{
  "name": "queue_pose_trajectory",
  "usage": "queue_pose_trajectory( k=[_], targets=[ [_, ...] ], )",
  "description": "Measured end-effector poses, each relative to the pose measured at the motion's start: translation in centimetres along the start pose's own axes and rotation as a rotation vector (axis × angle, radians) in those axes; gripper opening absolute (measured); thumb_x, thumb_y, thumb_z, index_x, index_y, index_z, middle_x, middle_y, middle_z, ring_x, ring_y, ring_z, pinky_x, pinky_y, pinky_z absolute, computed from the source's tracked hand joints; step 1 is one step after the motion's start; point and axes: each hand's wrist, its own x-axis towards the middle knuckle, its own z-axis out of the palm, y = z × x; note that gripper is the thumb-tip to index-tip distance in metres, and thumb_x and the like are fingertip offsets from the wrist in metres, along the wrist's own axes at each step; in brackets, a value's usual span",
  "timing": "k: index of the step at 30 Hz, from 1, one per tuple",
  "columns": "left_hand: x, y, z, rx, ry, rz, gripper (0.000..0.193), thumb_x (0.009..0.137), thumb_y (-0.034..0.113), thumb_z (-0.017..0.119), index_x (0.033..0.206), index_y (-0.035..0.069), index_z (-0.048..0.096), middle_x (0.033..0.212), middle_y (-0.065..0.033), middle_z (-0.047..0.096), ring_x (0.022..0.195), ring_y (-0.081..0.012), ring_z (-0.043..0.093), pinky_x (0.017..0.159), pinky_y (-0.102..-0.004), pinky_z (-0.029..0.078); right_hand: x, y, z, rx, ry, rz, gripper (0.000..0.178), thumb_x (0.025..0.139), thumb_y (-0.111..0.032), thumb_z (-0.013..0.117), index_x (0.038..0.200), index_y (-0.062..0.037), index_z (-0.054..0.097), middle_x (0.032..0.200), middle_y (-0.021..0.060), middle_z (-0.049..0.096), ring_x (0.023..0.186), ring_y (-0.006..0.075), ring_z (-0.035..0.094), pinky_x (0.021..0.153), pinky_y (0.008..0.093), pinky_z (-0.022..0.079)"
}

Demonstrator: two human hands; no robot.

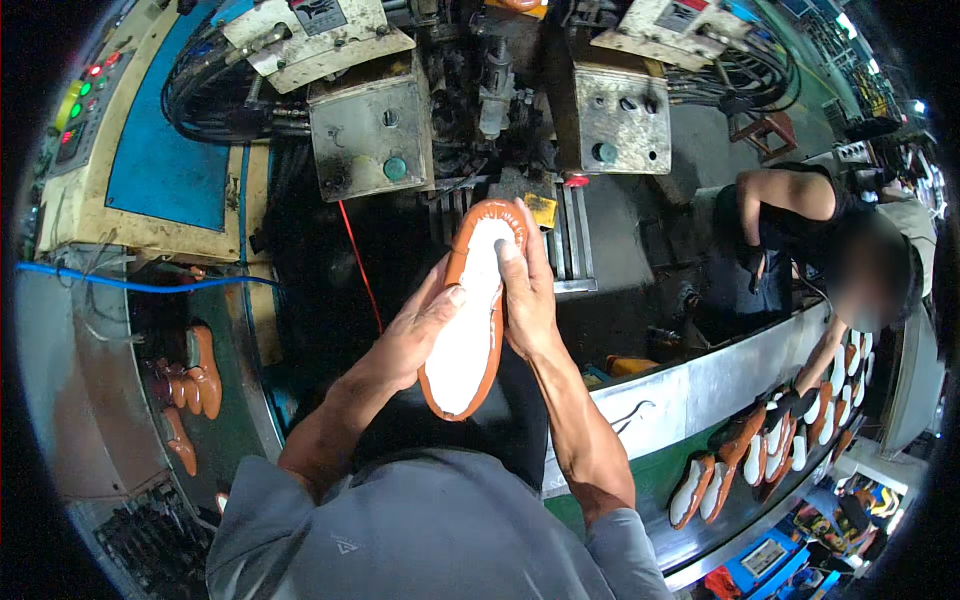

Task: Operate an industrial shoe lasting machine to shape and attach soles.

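Between my two hands I hold a brown shoe upper (459, 375), its white underside turned up toward me. The brown leather edge is folded inward around the white bottom, with pleats at the far, toe end. My left hand (418, 325) grips the left side, thumb laid on the white surface. On the other side my right hand (527, 290) wraps the edge, its thumb pressed on the white near the toe. Just beyond the toe stands a machine (497, 90) with a yellow part (542, 211). The side of the shoe facing away from me is hidden.
A conveyor (640, 540) at right carries several similar shoes (690, 492); a co-worker (800, 200) reaches toward them. More brown shoes (203, 375) lie at left. Two metal control boxes (365, 135) flank the machine. A cabinet with lit buttons (90, 105) stands far left.
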Motion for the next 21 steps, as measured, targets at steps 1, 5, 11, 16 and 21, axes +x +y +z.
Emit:
queue_pose_trajectory(
  k=[1,5,11,16,21],
  targets=[
    [-0.5,-0.2,0.7,0.042,-0.001,0.035,0.067,0.12,0.025,0.05,0.177,0.006,0.021,0.172,-0.012,0.042,0.157,-0.0205,0.042,0.13,-0.039,0.034,-1.1,-0.2,0.0,-0.044,0.015,-0.049,0.069,0.116,-0.023,0.063,0.175,-0.0056,0.031,0.161,0.0132,0.056,0.144,0.0198,0.054,0.123,0.0361,0.043],
    [-3.5,-0.3,2.2,0.158,-0.071,0.118,0.078,0.117,0.024,0.057,0.179,0.005,0.013,0.178,-0.0132,0.032,0.163,-0.0216,0.033,0.134,-0.0401,0.026,-4.3,-0.9,0.1,0.176,0.026,-0.096,0.076,0.113,-0.023,0.068,0.176,-0.0073,0.028,0.163,0.013,0.053,0.143,0.0208,0.057,0.122,0.0384,0.045],
    [-11.0,-2.3,0.9,0.503,-0.014,0.272,0.103,0.1,0.017,0.081,0.179,0.007,0.016,0.179,-0.0187,0.029,0.164,-0.03,0.033,0.133,-0.0435,0.028,-7.4,-1.8,1.2,0.209,-0.138,-0.082,0.086,0.108,-0.026,0.076,0.176,-0.0065,0.028,0.165,0.0142,0.052,0.147,0.0258,0.055,0.126,0.0423,0.042],
    [-16.1,-3.6,-6.3,1.556,0.406,0.746,0.102,0.078,0.01,0.095,0.168,0.029,0.049,0.161,-0.0322,0.04,0.144,-0.0524,0.051,0.113,-0.0587,0.051,-11.0,-2.0,0.5,-0.18,-0.338,0.094,0.09,0.103,-0.022,0.08,0.176,-0.0055,0.029,0.173,0.0196,0.044,0.153,0.0306,0.053,0.124,0.0444,0.044],
    [-22.3,-3.3,-11.7,1.775,0.707,0.665,0.1,0.077,0.006,0.093,0.164,0.034,0.052,0.153,-0.0303,0.047,0.131,-0.0517,0.058,0.106,-0.0573,0.054,-11.7,2.8,-0.2,-0.357,-0.246,0.241,0.064,0.108,-0.021,0.075,0.161,0.0035,0.051,0.154,0.0211,0.065,0.133,0.0329,0.07,0.115,0.0456,0.054]
  ],
)
